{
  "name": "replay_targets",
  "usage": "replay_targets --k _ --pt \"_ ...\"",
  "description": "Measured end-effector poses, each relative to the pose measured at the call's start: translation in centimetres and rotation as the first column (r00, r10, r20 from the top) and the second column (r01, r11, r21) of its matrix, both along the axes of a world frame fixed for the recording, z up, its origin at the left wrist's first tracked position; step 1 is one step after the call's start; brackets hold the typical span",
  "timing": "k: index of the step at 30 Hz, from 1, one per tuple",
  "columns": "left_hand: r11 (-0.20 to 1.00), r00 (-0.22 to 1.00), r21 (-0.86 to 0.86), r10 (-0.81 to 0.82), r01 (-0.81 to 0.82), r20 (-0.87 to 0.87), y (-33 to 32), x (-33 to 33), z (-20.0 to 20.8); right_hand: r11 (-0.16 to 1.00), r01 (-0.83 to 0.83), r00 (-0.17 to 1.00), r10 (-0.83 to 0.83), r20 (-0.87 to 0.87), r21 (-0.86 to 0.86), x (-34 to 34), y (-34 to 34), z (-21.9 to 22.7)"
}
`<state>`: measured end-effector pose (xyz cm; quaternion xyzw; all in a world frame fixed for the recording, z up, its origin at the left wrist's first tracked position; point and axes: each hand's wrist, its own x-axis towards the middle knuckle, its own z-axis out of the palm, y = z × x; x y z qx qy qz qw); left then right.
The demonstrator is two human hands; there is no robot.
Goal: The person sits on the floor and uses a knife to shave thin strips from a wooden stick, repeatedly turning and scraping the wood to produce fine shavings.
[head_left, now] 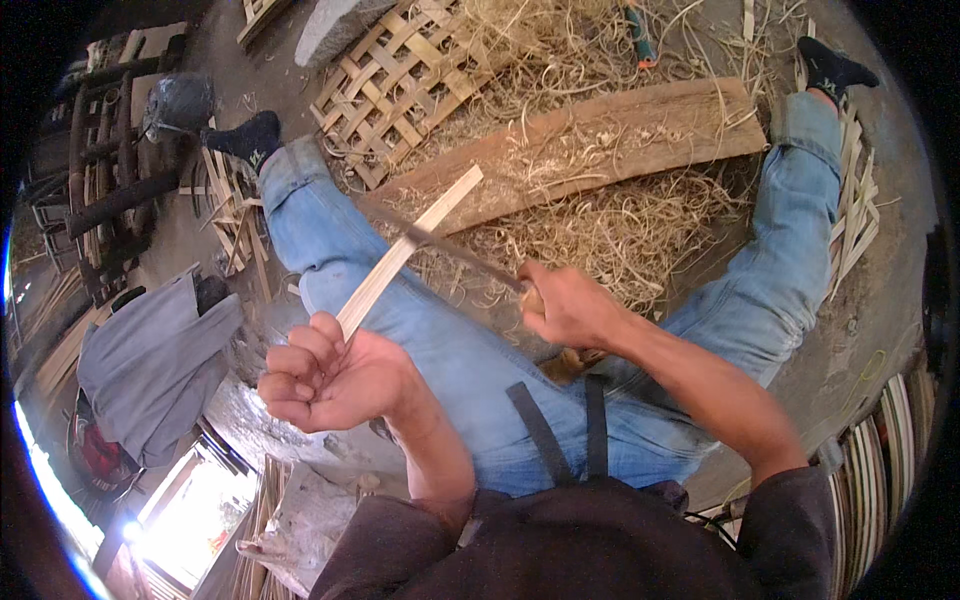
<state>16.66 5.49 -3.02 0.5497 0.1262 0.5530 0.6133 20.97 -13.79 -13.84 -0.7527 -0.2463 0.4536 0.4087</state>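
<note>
My left hand (335,378) is closed around the lower end of a pale bamboo strip (378,280), which slants up and to the right above my left thigh. In my right hand (577,305) is a knife (470,262), its light wooden handle wrapped by the fingers. The long, dark blade reaches left and crosses the strip around its middle, apparently touching it. Part of the blade looks blurred, and my fingers hide the strip's near end.
Between my outstretched legs lies a wooden plank (660,128) over curly shavings (625,235). Beyond it are a woven slat panel (400,85) and a teal-handled tool (640,38). Grey cloth (155,360) hangs at left; long strips (868,480) stand at lower right.
</note>
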Motion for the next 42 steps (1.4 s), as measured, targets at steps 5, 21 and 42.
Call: replay_targets --k 5,21,42 --pt "0.997 0.997 -0.027 -0.068 0.069 0.026 0.2 -0.5 0.5 0.988 0.089 0.996 -0.092 -0.019 -0.126 0.5 -0.6 -2.4" --pt "0.997 0.998 -0.060 0.055 -0.056 -0.005 -0.3 -0.6 0.4 0.980 0.115 0.988 -0.097 0.117 -0.160 0.3 -1.4 -3.1" --pt "0.997 0.999 -0.076 0.027 -0.025 0.026 2.4 -3.1 0.4 0.988 -0.031 0.989 0.052 0.139 -0.150 -1.5 1.6 0.8"
